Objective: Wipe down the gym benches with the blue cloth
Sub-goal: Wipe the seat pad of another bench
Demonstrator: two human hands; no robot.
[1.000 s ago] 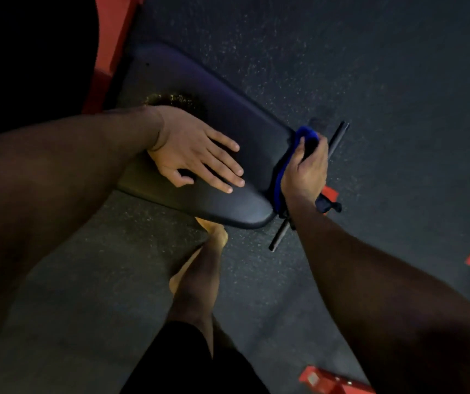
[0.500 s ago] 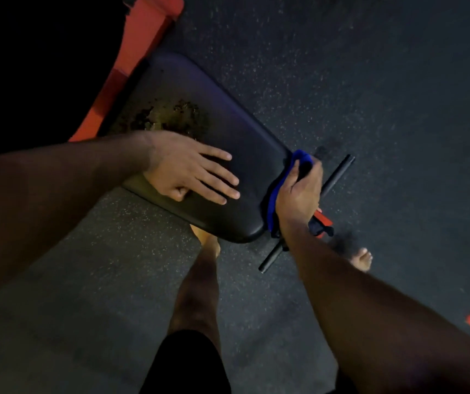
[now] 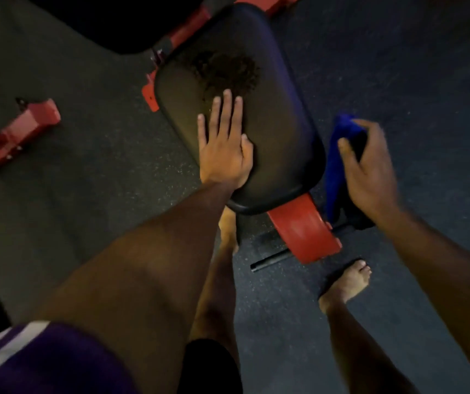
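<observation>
While the left hand [image 3: 224,146] is lying flat on the black bench pad [image 3: 279,115], fingers straight and spread, it is bracing the seat rather than cleaning it. Just beyond its fingertips a rough, brownish worn or soiled patch [image 3: 228,69] is showing on the pad, and it is looking untouched, so the top surface is probably waiting for its wipe. Further right, off the pad's edge and apart from it, the right hand [image 3: 367,172] is pinching the blue cloth [image 3: 335,166] between thumb and curled fingers, the cloth hanging down in the air beside the seat. Judging by this, the task is sitting at an early or middle stage: the cloth is not touching the bench at this moment, and the dark backrest pad [image 3: 91,21] at the top left is also looking unwiped, though the dim light is making that hard to tell.

Around the bench, a red floor foot [image 3: 17,135] is lying on the left on the speckled rubber floor [image 3: 413,66], the red frame bracket [image 3: 305,231] is jutting out under the seat, and a black crossbar [image 3: 270,258] is running beneath it. The person's bare right foot [image 3: 347,282] is standing close to that bar, which could be a tripping risk. The bracing hand itself is covering part of the pad.
</observation>
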